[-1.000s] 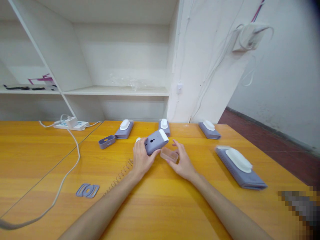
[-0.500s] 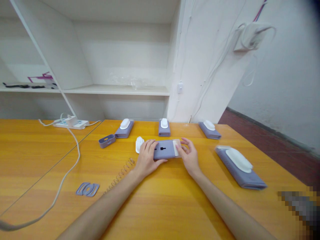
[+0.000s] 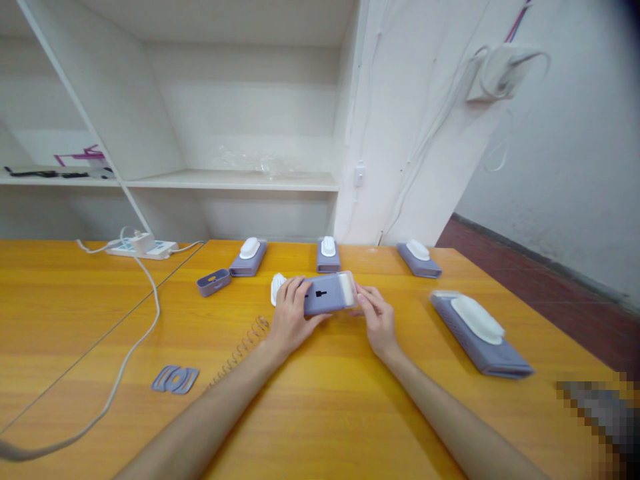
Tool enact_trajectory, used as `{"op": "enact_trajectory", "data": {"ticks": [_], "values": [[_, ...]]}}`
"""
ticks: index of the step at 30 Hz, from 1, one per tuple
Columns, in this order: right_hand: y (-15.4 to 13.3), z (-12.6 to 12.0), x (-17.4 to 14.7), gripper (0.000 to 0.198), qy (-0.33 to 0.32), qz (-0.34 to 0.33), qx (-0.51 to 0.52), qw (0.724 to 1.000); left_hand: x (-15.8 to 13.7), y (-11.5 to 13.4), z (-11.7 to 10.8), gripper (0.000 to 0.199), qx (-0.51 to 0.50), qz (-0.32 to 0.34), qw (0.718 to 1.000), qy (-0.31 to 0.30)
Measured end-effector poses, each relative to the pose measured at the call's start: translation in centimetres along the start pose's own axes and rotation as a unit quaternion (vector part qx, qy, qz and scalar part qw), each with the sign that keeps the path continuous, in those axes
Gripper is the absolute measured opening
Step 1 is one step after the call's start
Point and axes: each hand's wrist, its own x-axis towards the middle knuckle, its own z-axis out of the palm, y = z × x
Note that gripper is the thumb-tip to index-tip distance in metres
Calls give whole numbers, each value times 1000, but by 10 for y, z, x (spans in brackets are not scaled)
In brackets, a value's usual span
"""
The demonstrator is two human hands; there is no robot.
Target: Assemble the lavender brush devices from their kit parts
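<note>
My left hand (image 3: 294, 312) is closed around the left end of a purple rectangular box-shaped casing (image 3: 327, 293), which has black cut-outs on its face. A pale, see-through piece (image 3: 347, 290) covers or sticks out of the casing's right end. My right hand (image 3: 379, 319) pinches that piece at its outer edge, thumb against fingers. Just behind my left hand lies a white ribbed oval part (image 3: 278, 288), partly hidden by the fingers. Left of my forearm is a coil spring (image 3: 245, 347).
Purple casings with white oval parts on top stand at the back (image 3: 249, 258), centre (image 3: 329, 259), back right (image 3: 420, 259) and right (image 3: 481, 333). A purple ring-like frame (image 3: 214, 283), a flat purple cut-out plate (image 3: 175, 379), a power strip (image 3: 143, 247) and its cable (image 3: 135, 340) lie left.
The casing has tilted, its right end rising slightly, and shifted a little left. My right fingers have moved from the top of the pale piece to its outer right edge.
</note>
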Motion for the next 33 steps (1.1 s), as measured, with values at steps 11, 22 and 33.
{"op": "enact_trajectory", "data": {"ticks": [11, 22, 33], "values": [[7, -4, -6, 50, -70, 27, -23, 997, 0, -1, 0, 71, -22, -2, 1000, 18], [6, 0, -4, 50, -69, 27, -90, 993, 1, 0, 0, 68, -25, -13, 1000, 4], [13, 3, 6, 36, 69, -49, -254, 964, 1, 4, 3, 76, -68, 4, 992, -106]]}}
